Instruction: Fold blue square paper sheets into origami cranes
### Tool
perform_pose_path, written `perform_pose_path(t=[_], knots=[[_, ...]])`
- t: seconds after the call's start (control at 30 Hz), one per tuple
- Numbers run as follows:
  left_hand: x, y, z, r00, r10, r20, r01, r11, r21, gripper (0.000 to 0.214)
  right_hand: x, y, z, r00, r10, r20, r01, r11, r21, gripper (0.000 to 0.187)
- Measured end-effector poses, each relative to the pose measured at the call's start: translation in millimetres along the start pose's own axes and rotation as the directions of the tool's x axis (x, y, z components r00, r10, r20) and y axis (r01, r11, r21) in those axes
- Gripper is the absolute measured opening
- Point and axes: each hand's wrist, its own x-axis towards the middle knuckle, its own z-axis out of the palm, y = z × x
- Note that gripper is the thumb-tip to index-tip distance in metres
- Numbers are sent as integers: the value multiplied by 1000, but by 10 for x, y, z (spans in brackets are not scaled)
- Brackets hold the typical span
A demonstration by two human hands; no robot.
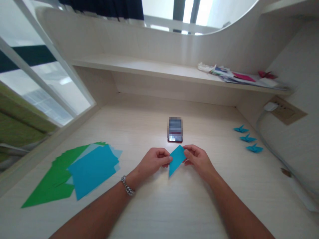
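Observation:
A folded piece of blue paper (177,159) is held up between my two hands, just over the desk. It has a pointed lower end and a peak at the top. My left hand (158,158) pinches its left edge between thumb and fingers. On the opposite side, my right hand (196,157) grips the upper right edge, with the thumb in front and fingers partly hidden behind the paper. A phone (175,130) lies flat on the desk just beyond the paper, its screen blurred out.
Blue sheets (96,171) overlap green sheets (47,184) at the left. Three folded blue paper cranes (247,138) stand in a row at the right. Behind them, a charger (270,106) with a cable is plugged into the wall. Papers (236,77) lie on the shelf (149,68).

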Motion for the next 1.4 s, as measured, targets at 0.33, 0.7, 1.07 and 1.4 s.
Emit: perform_pose_path(t=[0.33, 0.7, 1.07, 1.4], knots=[[-8, -10, -9, 999, -42, -22, 42, 999, 13, 19, -31, 88, 50, 993, 53, 109, -38, 990, -137, 25], [-11, -13, -10, 998, -44, -50, 31, 972, -233, 12, -88, 42, 60, 989, 40, 143, -55, 994, 99, 31], [-26, 37, -7, 999, 25, -33, -28, 997, -66, 10, -86, 10, 86, 986, 33, 163, -31, 999, -20, 29], [-20, 8, -19, 999, -42, 2, 40, 935, -353, 10, -112, 17, 53, 969, 74, 237, -128, 967, 220, 34]])
